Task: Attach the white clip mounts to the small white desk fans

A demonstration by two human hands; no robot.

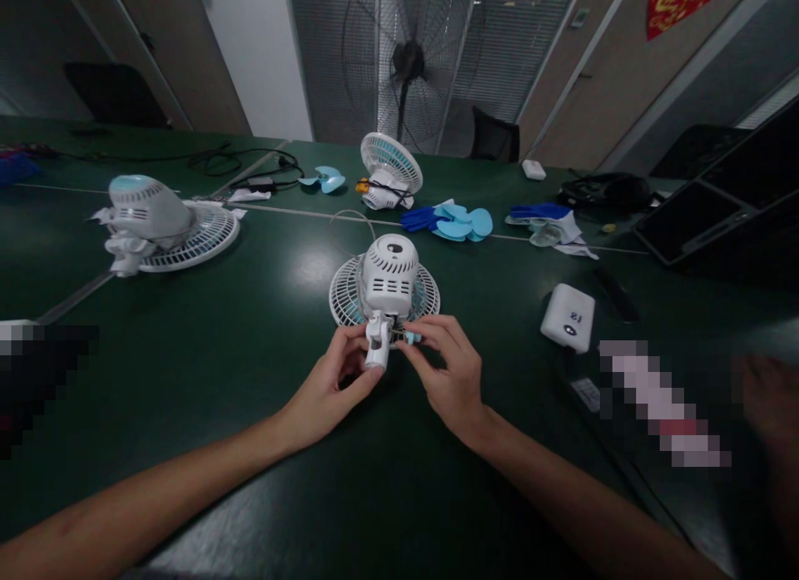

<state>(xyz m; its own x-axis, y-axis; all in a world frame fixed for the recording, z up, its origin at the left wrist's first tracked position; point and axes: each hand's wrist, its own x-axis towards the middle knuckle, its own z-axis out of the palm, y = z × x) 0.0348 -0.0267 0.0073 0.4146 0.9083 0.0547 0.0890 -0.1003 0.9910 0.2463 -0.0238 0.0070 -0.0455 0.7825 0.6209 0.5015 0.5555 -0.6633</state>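
A small white fan lies grille-down on the green table in front of me, its vented motor housing facing up. My left hand is closed round the white clamp bracket at the near end of the housing. From the right, my right hand pinches a light blue knob between thumb and fingers. A thin shaft reaches from the knob toward the bracket; whether it sits in the hole I cannot tell. The fan's pale cord loops behind it.
Another fan lies at left, and a third stands at the back. Blue fan blades, blue gloves and a white box lie on the table. Someone else's hand is at the right edge.
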